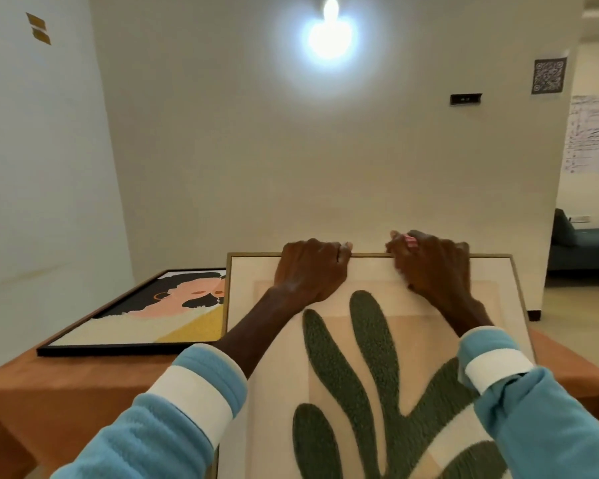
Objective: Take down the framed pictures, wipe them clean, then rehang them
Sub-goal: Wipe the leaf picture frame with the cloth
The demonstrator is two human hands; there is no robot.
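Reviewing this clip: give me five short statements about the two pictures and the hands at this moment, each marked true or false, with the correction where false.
1. Both hands grip the top edge of the leaf picture. True: the left hand and the right hand curl over its far edge.
2. The portrait picture hangs on the wall. False: it lies flat on the orange-brown table.
3. The leaf picture has a black frame. False: its frame is light wood; the portrait's is black.
4. The portrait picture lies to the left of the leaf picture. True.
5. A cloth is in the left hand. False: no cloth shows there.
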